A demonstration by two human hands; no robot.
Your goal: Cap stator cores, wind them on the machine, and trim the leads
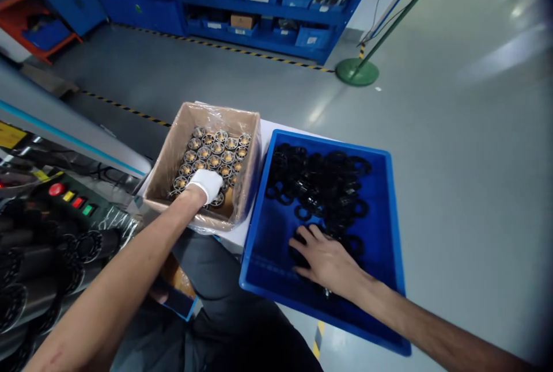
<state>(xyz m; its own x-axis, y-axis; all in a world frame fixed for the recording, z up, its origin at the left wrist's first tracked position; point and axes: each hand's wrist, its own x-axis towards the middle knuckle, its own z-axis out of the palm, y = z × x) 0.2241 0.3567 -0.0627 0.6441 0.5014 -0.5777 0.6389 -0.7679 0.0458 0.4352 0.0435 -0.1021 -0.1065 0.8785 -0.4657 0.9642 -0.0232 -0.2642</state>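
Head view: right hand (328,259), fingers spread over black rings (332,179), inside blue bin (270,239) walls; left hand (206,185), grip indeterminable, inside carton (166,159).

Glare streaks the floor (453,147); right corners look dark

Silver metal rings (215,156), in rows, btm of cardbd box (166,169), blk rings (330,188), loose pile, in blue bin (268,248)

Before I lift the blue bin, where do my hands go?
Probably on the bin rim, near and far sides, coming from outside: those edges look long and uncovered, the black rings lie inside, and the box crowds its left.
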